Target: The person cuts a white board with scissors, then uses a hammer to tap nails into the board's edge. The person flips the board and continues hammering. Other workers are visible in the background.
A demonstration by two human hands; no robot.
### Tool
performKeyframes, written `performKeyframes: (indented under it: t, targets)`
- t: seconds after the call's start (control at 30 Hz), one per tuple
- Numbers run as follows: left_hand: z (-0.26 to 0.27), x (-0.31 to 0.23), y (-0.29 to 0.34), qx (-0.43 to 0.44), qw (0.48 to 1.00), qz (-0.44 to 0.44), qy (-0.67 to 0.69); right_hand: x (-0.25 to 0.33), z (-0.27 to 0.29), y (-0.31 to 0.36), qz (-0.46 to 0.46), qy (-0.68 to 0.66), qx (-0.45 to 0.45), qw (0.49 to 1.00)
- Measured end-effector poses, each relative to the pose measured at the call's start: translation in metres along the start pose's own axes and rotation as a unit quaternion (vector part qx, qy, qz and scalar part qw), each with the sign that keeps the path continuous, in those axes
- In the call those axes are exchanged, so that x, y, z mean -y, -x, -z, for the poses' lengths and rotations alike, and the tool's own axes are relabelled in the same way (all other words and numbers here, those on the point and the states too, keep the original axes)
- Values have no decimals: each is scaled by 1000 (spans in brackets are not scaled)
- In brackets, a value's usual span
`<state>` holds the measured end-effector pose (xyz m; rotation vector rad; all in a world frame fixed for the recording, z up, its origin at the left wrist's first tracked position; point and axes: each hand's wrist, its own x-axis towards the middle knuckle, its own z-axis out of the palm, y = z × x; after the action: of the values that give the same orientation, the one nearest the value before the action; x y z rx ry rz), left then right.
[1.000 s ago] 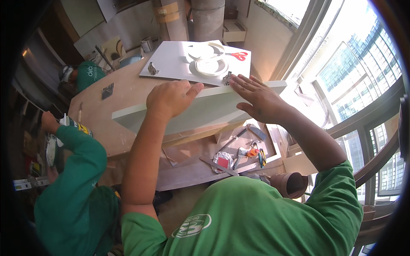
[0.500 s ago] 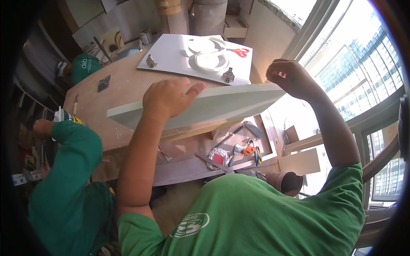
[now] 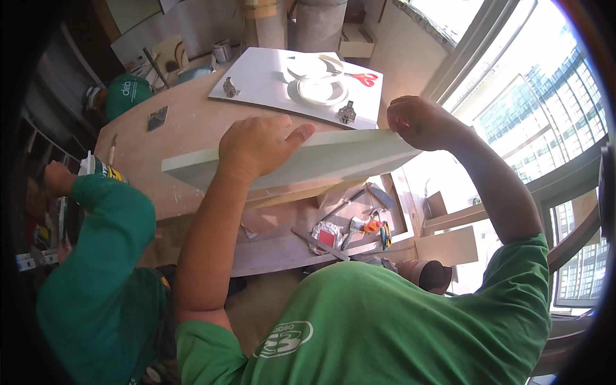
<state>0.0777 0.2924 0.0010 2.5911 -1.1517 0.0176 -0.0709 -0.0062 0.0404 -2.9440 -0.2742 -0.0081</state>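
Note:
A white board (image 3: pixel 295 160) stands on its long edge across the near side of the wooden worktable (image 3: pixel 186 135), its narrow edge facing up. My left hand (image 3: pixel 260 144) is wrapped over that upper edge, left of the middle, with the thumb lying along it. At the board's right end, my right hand (image 3: pixel 420 123) is closed with curled fingers at the edge. Whatever those fingers hold, if anything, is hidden. Beyond the board lies a flat white panel (image 3: pixel 256 70) with two metal hinges (image 3: pixel 346 113), rolls of white edging strip (image 3: pixel 322 92) and red-handled scissors (image 3: pixel 364 79).
On a lower shelf lie a hammer (image 3: pixel 380 196), a scraper (image 3: pixel 353 231), pliers (image 3: pixel 385 236) and a foil-wrapped red block (image 3: pixel 327 237). At my left a co-worker's green sleeve (image 3: pixel 115 212) reaches past a tub (image 3: pixel 102 168). Another person (image 3: pixel 128 96) bends farther off. Windows (image 3: pixel 539 109) line the right.
My right hand has come down and left onto the right end of the board's upper edge. My left hand keeps its grip on the board. The view has shifted slightly.

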Motion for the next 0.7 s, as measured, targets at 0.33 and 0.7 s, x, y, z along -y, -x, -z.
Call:
performKeyframes:
  t: [0.33, 0.7]
  targets:
    - [1, 0, 3, 5, 1000, -3, -3, 3, 27, 14, -118, -67, -23, 991]
    - [0, -1, -1, 1, 1000, -17, -7, 14, 53, 49, -220, -35, 118, 968]
